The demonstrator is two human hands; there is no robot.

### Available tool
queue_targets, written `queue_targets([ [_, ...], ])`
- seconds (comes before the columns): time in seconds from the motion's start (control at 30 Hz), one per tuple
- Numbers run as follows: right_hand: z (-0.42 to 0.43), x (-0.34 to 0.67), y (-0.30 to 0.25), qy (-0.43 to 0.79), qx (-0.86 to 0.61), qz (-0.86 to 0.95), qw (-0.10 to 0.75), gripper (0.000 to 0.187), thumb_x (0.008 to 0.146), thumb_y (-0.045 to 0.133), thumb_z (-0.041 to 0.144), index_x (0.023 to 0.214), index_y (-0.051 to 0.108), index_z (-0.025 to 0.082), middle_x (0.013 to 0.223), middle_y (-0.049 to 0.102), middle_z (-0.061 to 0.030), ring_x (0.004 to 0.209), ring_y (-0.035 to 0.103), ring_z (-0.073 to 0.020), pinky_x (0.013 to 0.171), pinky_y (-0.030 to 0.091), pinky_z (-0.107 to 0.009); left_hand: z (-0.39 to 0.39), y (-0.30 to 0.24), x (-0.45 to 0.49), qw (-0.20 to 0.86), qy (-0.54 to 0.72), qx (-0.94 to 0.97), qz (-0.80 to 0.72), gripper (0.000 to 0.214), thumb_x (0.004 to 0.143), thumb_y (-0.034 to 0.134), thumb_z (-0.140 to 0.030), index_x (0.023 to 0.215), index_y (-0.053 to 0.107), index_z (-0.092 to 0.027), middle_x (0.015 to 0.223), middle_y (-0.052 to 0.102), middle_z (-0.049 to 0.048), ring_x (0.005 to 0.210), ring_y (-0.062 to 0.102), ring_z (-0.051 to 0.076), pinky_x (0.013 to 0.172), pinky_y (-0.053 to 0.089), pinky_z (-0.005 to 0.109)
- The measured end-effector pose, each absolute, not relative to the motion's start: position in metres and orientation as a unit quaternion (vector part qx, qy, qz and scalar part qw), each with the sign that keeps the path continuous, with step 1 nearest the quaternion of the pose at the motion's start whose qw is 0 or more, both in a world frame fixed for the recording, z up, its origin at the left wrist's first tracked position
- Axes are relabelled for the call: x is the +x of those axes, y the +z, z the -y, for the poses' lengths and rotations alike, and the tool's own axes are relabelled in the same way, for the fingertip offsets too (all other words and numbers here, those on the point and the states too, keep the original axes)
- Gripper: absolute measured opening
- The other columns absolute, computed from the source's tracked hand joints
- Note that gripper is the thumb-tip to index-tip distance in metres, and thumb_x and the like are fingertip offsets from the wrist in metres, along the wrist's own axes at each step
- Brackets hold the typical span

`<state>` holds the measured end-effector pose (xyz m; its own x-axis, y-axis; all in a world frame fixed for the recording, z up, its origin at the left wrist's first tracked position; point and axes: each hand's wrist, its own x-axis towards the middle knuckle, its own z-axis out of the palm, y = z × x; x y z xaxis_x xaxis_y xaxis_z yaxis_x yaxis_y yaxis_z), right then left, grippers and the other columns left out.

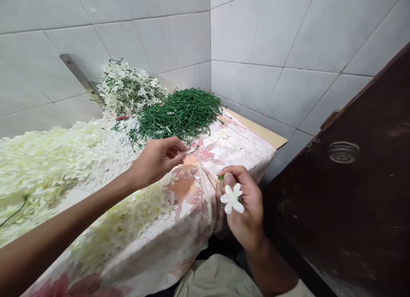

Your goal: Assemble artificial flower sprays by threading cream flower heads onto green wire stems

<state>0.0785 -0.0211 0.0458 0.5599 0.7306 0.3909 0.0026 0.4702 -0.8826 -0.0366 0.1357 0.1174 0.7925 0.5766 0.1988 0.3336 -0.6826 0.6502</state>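
Your right hand [245, 209] has its grip closed on a small white five-petalled artificial flower [232, 198], held just off the bench [269, 136] edge. Your left hand [158, 159] has its grip pinching a thin stem [193, 150] over the pink floral cloth [192, 211], near the heap of green wire stems [181, 113].

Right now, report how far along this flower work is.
Seemingly done: the flowered sprigs heaped by the wall. In hand: the right hand holds one white flower, the left hand pinches a thin stem over the cloth. Still to go: the pile of bare green stems and the big heap of loose white blossoms.
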Motion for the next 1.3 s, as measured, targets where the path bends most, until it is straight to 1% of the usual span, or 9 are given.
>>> queue_targets([
  [0.1, -0.001, 0.087, 0.073, 0.155, -0.467, 0.514, 0.703, 0.013, 0.097, 0.047, 0.029, 0.091, 0.053, 0.019, 0.071, 0.046, 0.0015, 0.061, 0.044, -0.0081, 0.054, 0.035, -0.02, -0.136, 0.117, -0.076, 0.338, 0.24, 0.857, -0.305, 0.021, 0.083, 0.061, -0.033, 0.089, 0.065, -0.014, 0.074, 0.064, 0.0035, 0.064, 0.06, 0.013, 0.06, 0.049, 0.024],
  [0.17, -0.02, 0.094, 0.087, 0.143, -0.459, 0.599, 0.64, 0.018, 0.097, 0.046, 0.031, 0.085, 0.049, 0.018, 0.067, 0.042, 0.0028, 0.058, 0.04, -0.0078, 0.053, 0.033, -0.02, -0.135, 0.112, -0.097, 0.34, 0.265, 0.849, -0.306, 0.019, 0.084, 0.059, -0.031, 0.091, 0.065, -0.015, 0.079, 0.063, 0.0042, 0.067, 0.059, 0.012, 0.062, 0.049, 0.023],
  [0.33, -0.069, 0.091, 0.095, 0.236, -0.461, 0.709, 0.479, 0.03, 0.097, 0.041, 0.035, 0.073, 0.039, 0.016, 0.065, 0.037, 0.0023, 0.059, 0.035, -0.0091, 0.053, 0.03, -0.022, -0.132, 0.098, -0.128, 0.366, 0.3, 0.825, -0.309, 0.02, 0.085, 0.06, -0.03, 0.099, 0.061, -0.016, 0.089, 0.063, 0.0046, 0.072, 0.058, 0.011, 0.065, 0.049, 0.023],
  [0.53, -0.114, 0.056, 0.09, 0.442, -0.428, 0.62, 0.486, 0.036, 0.087, 0.055, 0.044, 0.067, 0.041, 0.016, 0.056, 0.031, 0.0053, 0.048, 0.026, -0.0069, 0.046, 0.021, -0.022, -0.146, 0.087, -0.144, 0.375, 0.359, 0.789, -0.328, 0.017, 0.083, 0.065, -0.031, 0.087, 0.062, -0.015, 0.099, 0.065, 0.0065, 0.093, 0.063, 0.016, 0.082, 0.051, 0.026],
  [0.63, -0.134, 0.041, 0.082, 0.475, -0.431, 0.596, 0.484, 0.039, 0.082, 0.06, 0.048, 0.067, 0.044, 0.016, 0.051, 0.027, 0.0071, 0.044, 0.021, -0.0059, 0.044, 0.016, -0.023, -0.152, 0.08, -0.149, 0.422, 0.384, 0.752, -0.329, 0.02, 0.083, 0.065, -0.032, 0.087, 0.061, -0.013, 0.091, 0.067, 0.0067, 0.083, 0.066, 0.016, 0.076, 0.055, 0.027],
  [0.73, -0.146, 0.034, 0.068, 0.448, -0.438, 0.596, 0.502, 0.037, 0.086, 0.055, 0.047, 0.068, 0.043, 0.017, 0.051, 0.027, 0.007, 0.044, 0.023, -0.0067, 0.045, 0.018, -0.022, -0.155, 0.072, -0.15, 0.452, 0.39, 0.723, -0.348, 0.02, 0.08, 0.068, -0.031, 0.086, 0.064, -0.012, 0.082, 0.068, 0.0046, 0.069, 0.066, 0.012, 0.066, 0.055, 0.02],
  [0.87, -0.142, 0.033, 0.053, 0.369, -0.465, 0.639, 0.49, 0.03, 0.092, 0.046, 0.041, 0.073, 0.043, 0.017, 0.058, 0.034, 0.0046, 0.05, 0.031, -0.0088, 0.049, 0.026, -0.023, -0.157, 0.065, -0.15, 0.479, 0.401, 0.694, -0.357, 0.015, 0.082, 0.065, -0.027, 0.088, 0.069, -0.013, 0.093, 0.07, 0.0055, 0.069, 0.066, 0.008, 0.065, 0.055, 0.014],
  [1.03, -0.128, 0.034, 0.055, 0.242, -0.459, 0.73, 0.445, 0.024, 0.097, 0.038, 0.032, 0.084, 0.05, 0.015, 0.067, 0.047, 0.0008, 0.059, 0.041, -0.0106, 0.055, 0.032, -0.023, -0.155, 0.063, -0.151, 0.473, 0.418, 0.691, -0.352, 0.016, 0.084, 0.063, -0.026, 0.09, 0.067, -0.012, 0.089, 0.069, 0.0059, 0.069, 0.066, 0.01, 0.064, 0.056, 0.016],
  [1.3, -0.126, 0.031, 0.058, 0.208, -0.443, 0.758, 0.432, 0.015, 0.095, 0.043, 0.024, 0.086, 0.052, 0.016, 0.063, 0.048, 0.0024, 0.052, 0.039, -0.0089, 0.053, 0.032, -0.022, -0.153, 0.061, -0.153, 0.447, 0.422, 0.71, -0.344, 0.018, 0.087, 0.06, -0.03, 0.091, 0.064, -0.012, 0.089, 0.066, 0.0063, 0.071, 0.063, 0.011, 0.064, 0.055, 0.021],
])
